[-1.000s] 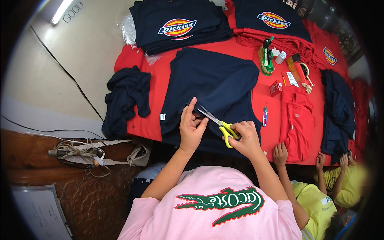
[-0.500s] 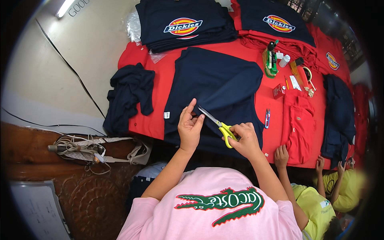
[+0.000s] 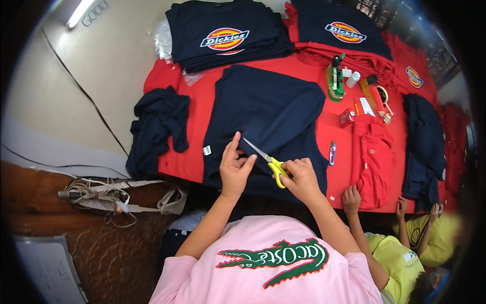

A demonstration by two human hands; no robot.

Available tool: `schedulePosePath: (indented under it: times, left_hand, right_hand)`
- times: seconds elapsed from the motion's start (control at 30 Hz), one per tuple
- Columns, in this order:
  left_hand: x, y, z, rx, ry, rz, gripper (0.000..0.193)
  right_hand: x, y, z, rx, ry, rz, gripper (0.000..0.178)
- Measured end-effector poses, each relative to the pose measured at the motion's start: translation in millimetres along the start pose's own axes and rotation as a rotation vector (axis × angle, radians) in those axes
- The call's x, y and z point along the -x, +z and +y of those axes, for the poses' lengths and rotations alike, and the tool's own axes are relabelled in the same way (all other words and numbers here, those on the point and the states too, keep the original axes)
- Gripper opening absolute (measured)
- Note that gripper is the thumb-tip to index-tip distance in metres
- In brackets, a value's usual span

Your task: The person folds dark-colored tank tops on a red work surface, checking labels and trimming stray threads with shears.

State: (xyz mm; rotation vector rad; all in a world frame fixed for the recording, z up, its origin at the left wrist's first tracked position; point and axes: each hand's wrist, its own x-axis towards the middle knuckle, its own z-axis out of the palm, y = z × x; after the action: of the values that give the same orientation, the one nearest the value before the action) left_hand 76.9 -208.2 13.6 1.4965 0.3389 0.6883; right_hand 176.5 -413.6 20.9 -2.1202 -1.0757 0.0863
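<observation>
A navy blue garment lies spread on the red-covered table, with a small white label on its left edge. Over its near part, my right hand grips a pair of scissors with yellow-green handles. The blades point up and to the left, toward my left hand, and look almost closed. My left hand is raised above the cloth, index finger stretched up and thumb apart from it, the other fingers partly bent. Nothing visible is held in it; a fine thread would be too small to see.
Navy shirts with a round emblem are stacked at the back. A crumpled navy garment lies left. To the right are a green tape dispenser, a cutter knife and a folded red garment. Co-workers' hands rest at the table's right edge.
The whole view has shifted slightly, so the table appears a little lower and farther left. Both hands and the scissors keep nearly the same pose over the navy garment.
</observation>
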Motion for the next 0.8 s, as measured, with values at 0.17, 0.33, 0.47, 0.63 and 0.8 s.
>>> schedulePosePath:
  times: [0.17,0.33,0.47,0.63,0.8]
  left_hand:
    - [-3,-5,-5,0.005,-0.025,0.131,0.056]
    - [1,12,3,0.098,-0.075,0.035,0.087]
    - [-2,24,10,0.088,-0.076,0.020,0.089]
    - [0,20,14,0.080,-0.104,0.051,0.089]
    - [-5,1,-7,-0.004,-0.139,0.019,0.086]
  right_hand:
    - [7,5,7,0.025,-0.076,0.008,0.026]
    - [1,-4,8,-0.066,-0.003,-0.001,0.029]
    - [3,-10,12,-0.047,0.026,-0.010,0.029]
    - [4,4,15,-0.031,-0.031,-0.010,0.024]
    - [14,7,15,-0.106,0.143,-0.019,0.017]
